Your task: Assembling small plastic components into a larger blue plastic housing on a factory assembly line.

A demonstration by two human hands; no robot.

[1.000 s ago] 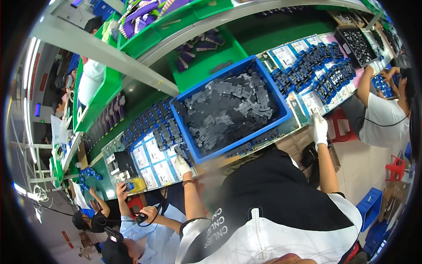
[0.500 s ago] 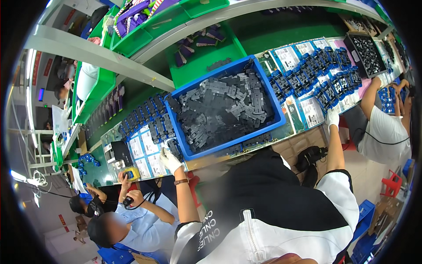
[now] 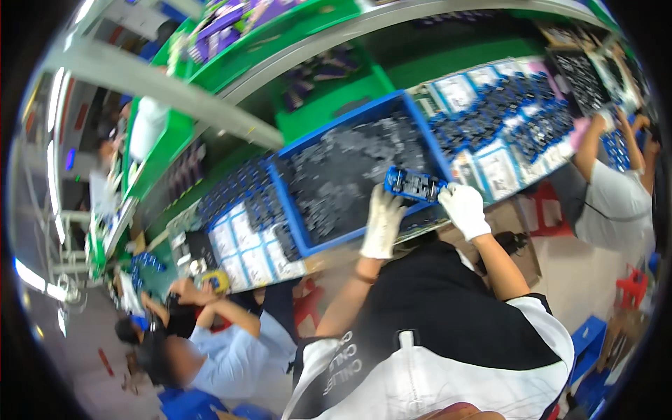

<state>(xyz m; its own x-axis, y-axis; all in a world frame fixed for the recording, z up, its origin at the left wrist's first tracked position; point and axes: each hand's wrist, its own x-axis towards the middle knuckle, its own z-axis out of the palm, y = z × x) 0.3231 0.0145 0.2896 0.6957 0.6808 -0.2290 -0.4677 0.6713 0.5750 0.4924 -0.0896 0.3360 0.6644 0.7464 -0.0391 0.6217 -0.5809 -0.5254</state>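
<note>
Over the near right part of the blue bin (image 3: 308,250) I hold a blue and black toy car chassis (image 3: 414,185), tilted slightly, its wheels and inner parts too blurred to make out. My right hand (image 3: 465,211), in a white glove, grips its right end. My left hand (image 3: 382,222), gloved too, has its fingers closed at the chassis' left end from below. Inside the bin lies a heap of dark grey and black plastic parts (image 3: 336,168).
Rows of blue and black chassis (image 3: 483,115) lie right of the bin, more (image 3: 245,183) on its left. A black tray of small parts (image 3: 581,80) stands far right. Overhead runs a metal beam (image 3: 175,94). Co-workers sit left (image 3: 238,357) and right (image 3: 619,199).
Both hands have come together in front of the bin, the left moving right, the right moving left. A chassis is now between them. The co-worker at left has shifted their arms.
</note>
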